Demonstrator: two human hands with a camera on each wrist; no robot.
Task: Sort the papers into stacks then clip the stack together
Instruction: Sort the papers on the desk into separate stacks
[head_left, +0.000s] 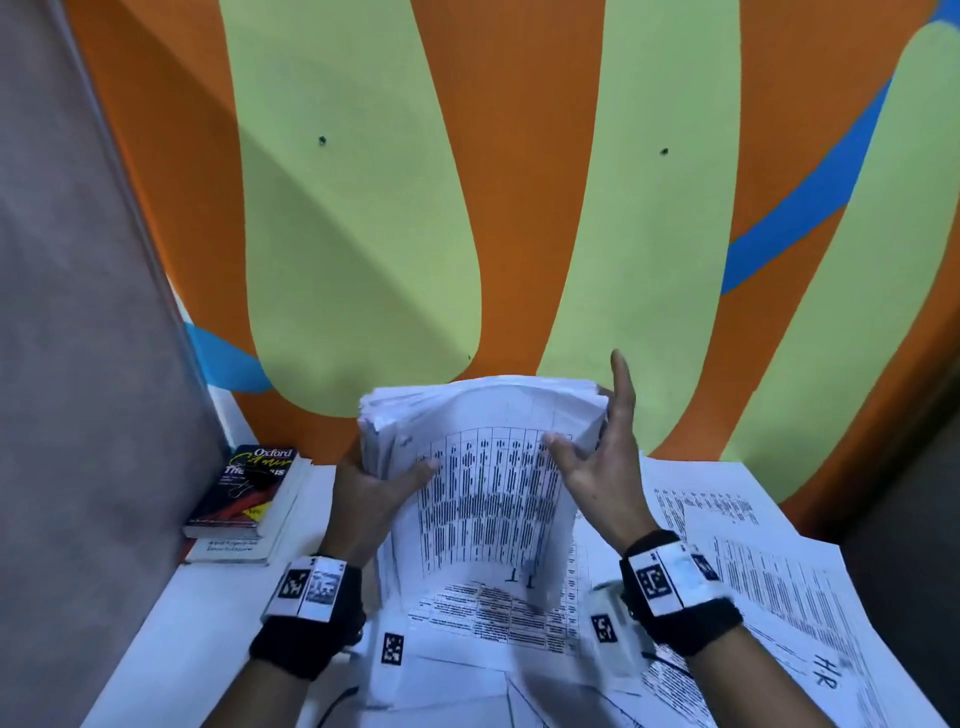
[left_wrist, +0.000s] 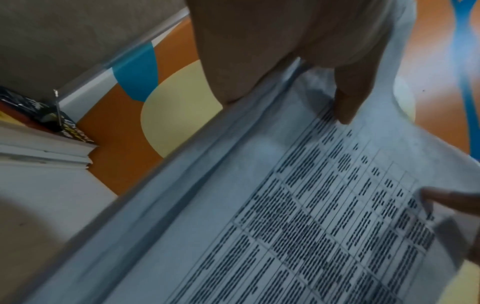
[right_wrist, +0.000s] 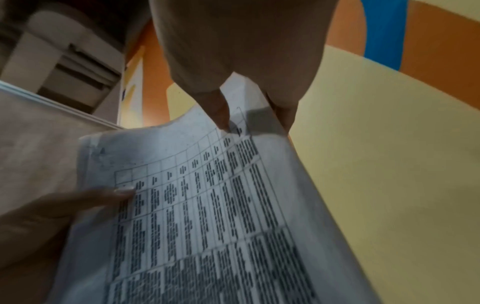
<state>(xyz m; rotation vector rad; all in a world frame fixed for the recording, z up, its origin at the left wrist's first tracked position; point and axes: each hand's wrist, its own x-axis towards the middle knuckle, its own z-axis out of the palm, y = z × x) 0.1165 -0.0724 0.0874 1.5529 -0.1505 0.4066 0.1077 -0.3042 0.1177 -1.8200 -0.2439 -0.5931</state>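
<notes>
I hold a thick stack of printed papers (head_left: 483, 493) upright above the white table (head_left: 171, 649), its front sheet a table of dark text. My left hand (head_left: 379, 488) grips the stack's left edge, thumb (left_wrist: 346, 102) on the front sheet and fingers behind. At the upper right edge my right hand (head_left: 587, 457) pinches the same stack (right_wrist: 207, 205), its thumb (right_wrist: 219, 112) on the front and the index finger pointing up. A black binder clip (left_wrist: 50, 118) lies on the top book at the left.
Two stacked books (head_left: 244, 499) sit at the table's left rear, against a grey partition (head_left: 78, 364). Loose printed sheets (head_left: 753, 571) cover the table under and to the right of my hands, one marked "HR" (head_left: 826, 675). A painted wall (head_left: 519, 208) stands close behind.
</notes>
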